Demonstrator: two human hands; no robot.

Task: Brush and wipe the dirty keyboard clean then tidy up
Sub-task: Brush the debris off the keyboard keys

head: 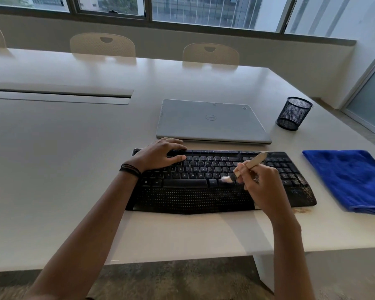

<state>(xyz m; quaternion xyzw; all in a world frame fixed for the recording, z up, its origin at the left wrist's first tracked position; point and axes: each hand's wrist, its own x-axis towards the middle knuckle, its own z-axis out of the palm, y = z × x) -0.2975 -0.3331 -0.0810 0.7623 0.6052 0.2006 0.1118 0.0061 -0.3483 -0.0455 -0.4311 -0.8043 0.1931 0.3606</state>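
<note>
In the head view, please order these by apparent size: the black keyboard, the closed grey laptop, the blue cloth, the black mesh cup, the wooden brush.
1. black keyboard
2. closed grey laptop and blue cloth: alike; the frame edge cuts the cloth, so unranked
3. black mesh cup
4. wooden brush, partly hidden by the right hand

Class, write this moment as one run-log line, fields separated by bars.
stage: brushing | right hand: holds brush, bristles on keys | left hand: rests on keyboard | cloth: lies right of keyboard
</note>
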